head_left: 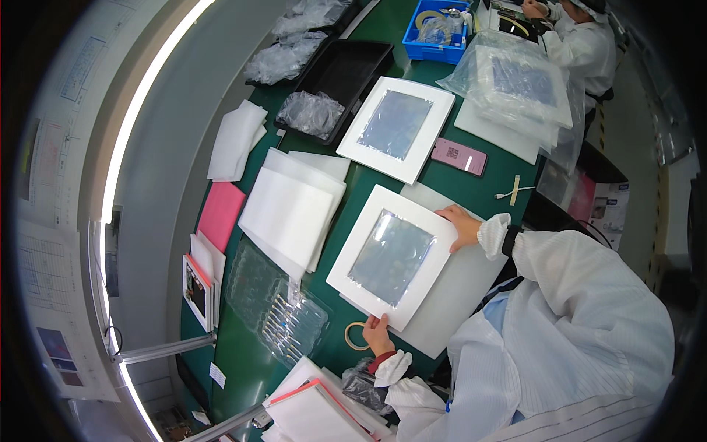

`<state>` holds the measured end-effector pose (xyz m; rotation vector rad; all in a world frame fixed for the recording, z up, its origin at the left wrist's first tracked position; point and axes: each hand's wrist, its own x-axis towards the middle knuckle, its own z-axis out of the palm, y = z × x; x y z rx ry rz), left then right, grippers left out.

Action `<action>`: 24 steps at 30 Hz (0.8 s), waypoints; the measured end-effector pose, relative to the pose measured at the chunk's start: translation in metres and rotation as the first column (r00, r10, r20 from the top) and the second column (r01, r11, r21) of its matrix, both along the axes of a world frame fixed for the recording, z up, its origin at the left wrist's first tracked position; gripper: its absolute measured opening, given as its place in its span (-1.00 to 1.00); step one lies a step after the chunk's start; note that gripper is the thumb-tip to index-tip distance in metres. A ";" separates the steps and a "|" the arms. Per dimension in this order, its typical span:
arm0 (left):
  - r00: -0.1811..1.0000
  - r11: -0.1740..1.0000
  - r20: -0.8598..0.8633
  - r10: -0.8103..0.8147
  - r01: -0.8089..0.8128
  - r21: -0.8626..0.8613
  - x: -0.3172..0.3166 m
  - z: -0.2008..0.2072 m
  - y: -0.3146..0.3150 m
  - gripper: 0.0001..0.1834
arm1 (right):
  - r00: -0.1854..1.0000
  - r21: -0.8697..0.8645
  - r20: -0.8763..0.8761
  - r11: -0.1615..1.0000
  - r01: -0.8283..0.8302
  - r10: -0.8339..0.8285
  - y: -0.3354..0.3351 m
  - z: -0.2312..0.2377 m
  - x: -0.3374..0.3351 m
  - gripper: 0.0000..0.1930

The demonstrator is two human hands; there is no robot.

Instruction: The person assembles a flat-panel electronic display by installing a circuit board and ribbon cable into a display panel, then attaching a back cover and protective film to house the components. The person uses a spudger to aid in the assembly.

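A square white-framed panel with a shiny, film-covered grey window lies before me, slightly turned, over a pale foam sheet. My right hand grips its right edge, fingers bent over the border. At its lower corner, my left hand pinches the edge between thumb and fingers. Beside the left hand lies a roll of tan tape. A second white-framed panel rests farther up the green table, next to a pink phone.
White foam sheets lie to the left, near a clear plastic tray holding small parts. Black bins with plastic bags and a blue bin stand far off. Bagged panels lie far right, near a co-worker.
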<state>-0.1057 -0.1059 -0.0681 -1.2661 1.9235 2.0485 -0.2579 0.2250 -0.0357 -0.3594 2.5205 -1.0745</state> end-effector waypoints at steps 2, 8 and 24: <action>1.000 1.000 -0.006 -0.025 0.025 0.004 0.002 -0.001 0.001 -0.50 | 0.999 0.036 0.032 0.999 -0.019 0.018 0.001 0.007 0.003 -0.04; 0.998 0.998 -0.054 -0.030 0.027 -0.053 0.002 -0.001 0.009 -0.49 | 0.999 0.056 -0.015 0.998 0.039 -0.038 -0.004 -0.003 0.009 0.01; 0.993 1.000 0.114 0.013 -0.012 -0.008 -0.019 0.007 -0.006 -0.68 | 0.997 0.066 -0.078 0.998 0.024 -0.019 -0.004 -0.003 0.004 -0.01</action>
